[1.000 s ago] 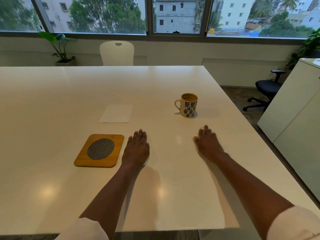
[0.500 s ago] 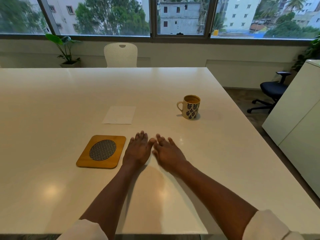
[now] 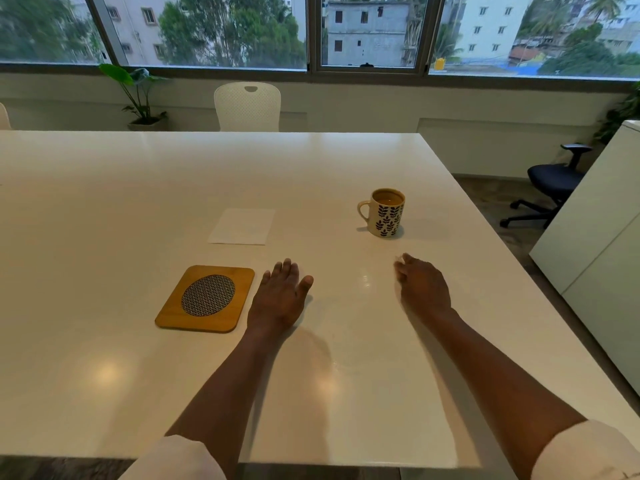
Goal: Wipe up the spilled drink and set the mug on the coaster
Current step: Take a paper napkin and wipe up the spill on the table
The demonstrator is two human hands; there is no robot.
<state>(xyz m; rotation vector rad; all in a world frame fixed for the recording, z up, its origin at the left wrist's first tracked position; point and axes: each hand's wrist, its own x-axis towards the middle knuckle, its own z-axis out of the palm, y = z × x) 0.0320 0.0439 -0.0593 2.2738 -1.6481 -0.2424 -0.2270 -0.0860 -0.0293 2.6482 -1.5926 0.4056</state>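
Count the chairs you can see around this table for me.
2. A white chair stands at the table's far edge, under the window; a dark office chair sits on the floor off the right side. Others may be out of view.

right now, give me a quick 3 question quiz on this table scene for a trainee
1. True or false: the mug stands on the coaster.
2. Which lies nearest the left hand? A) the mug B) the coaster C) the napkin
3. Fill in: the mug's handle points toward the person's ____ side.

Key:
1. False; it stands on the bare table, apart from the coaster.
2. B
3. left
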